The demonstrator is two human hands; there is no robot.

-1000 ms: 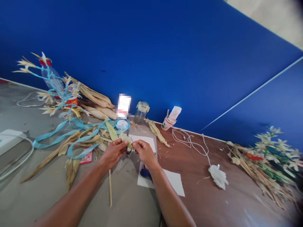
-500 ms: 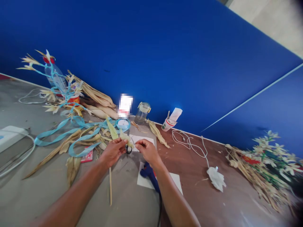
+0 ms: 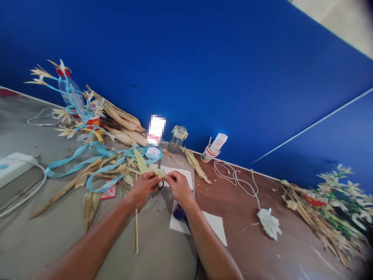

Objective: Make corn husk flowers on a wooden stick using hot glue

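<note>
Small papery husk piece, pale yellow-green, crumpled [image 3: 157, 170], between both hands, near flat white paper sheet [image 3: 189, 179]. Left hand [image 3: 146, 185]: thumb and fingers nearly closed, pinching its lower edge. Right hand [image 3: 179, 187]: thumb-forefinger pinch closed beside it; contents too small to tell.

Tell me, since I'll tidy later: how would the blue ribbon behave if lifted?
The blue ribbon would probably flop, since it lies in loose loops. It looks thin, so likely light. Lying among dried husks, it might drag some along.
</note>
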